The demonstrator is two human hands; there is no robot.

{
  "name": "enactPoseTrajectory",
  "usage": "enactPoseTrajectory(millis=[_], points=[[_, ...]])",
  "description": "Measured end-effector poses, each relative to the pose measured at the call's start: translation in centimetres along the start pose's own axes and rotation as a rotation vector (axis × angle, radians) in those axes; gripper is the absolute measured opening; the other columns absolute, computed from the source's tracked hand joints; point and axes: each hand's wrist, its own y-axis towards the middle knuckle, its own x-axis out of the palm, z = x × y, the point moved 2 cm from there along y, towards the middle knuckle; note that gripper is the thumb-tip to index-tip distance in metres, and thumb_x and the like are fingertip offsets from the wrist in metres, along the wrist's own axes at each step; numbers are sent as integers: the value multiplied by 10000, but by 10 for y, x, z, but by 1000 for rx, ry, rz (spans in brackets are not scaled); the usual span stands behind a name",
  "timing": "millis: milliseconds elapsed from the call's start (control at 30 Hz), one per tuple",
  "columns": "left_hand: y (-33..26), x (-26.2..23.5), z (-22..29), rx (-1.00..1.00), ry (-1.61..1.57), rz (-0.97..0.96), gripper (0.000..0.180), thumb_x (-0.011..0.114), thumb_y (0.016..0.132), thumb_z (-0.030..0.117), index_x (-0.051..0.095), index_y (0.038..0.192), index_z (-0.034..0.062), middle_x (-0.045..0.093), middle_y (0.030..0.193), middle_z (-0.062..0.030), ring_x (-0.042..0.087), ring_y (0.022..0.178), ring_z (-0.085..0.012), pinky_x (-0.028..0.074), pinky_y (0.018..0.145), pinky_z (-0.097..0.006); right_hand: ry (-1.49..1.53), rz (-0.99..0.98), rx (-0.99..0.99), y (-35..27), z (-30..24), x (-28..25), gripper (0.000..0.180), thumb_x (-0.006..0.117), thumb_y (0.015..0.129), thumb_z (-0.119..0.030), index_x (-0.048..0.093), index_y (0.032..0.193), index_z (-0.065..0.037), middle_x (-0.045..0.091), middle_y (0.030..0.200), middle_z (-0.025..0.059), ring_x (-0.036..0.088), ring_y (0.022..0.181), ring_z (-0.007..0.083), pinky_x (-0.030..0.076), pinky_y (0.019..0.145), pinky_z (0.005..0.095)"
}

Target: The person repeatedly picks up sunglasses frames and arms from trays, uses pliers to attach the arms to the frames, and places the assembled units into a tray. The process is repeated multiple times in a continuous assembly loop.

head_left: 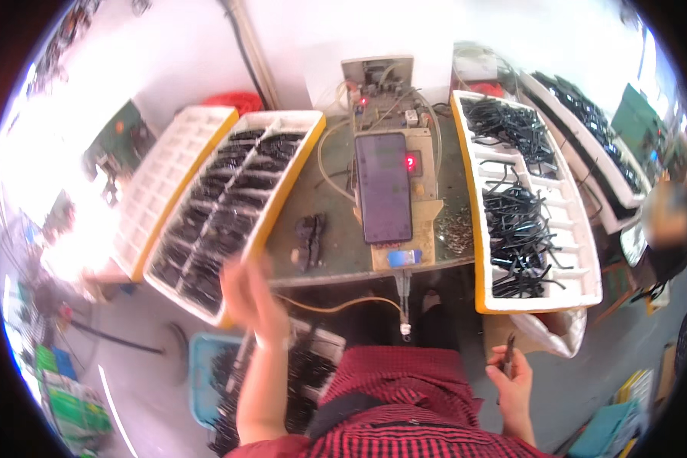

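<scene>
My left hand (250,296), smeared by motion, is over the near right edge of a white foam tray (314,126) with a yellow side. Rows of thin black parts (229,187) fill that tray's compartments. Whether the left fingers hold anything does not show. Lower down on the right, my right hand (514,375) is closed around a slim dark pointed tool (509,349), its tip pointing up. Above that hand stands a second white foam tray (576,252), holding loose heaps of black bent strips (515,221).
Between the trays, a bench machine (404,126) carries a dark phone-like screen (384,187) and a red light. A dark clump (310,240) lies on the green bench. A blue tub (204,374) of black parts sits below left. Another person (668,221) is at the far right.
</scene>
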Motion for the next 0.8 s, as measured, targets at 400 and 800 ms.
enactPoseTrajectory(millis=[400,800], points=[[-235,-274,-178,-642,1807,-838,532,753,748,409,582,1111,61,508,1170,-204,597,1026,-375,515,850,-492,28,-296,0,12,-15,69,279,703,813,-56,590,1068,-47,588,860,-13,559,759,71,463,721,233],[-195,-304,-191,-417,1740,-660,258,633,751,149,571,985,58,555,1036,-152,564,1001,-374,491,815,-482,-861,-294,-1188,116,-143,138,173,659,677,-134,595,832,-91,586,1315,60,654,698,252,504,586,374]])
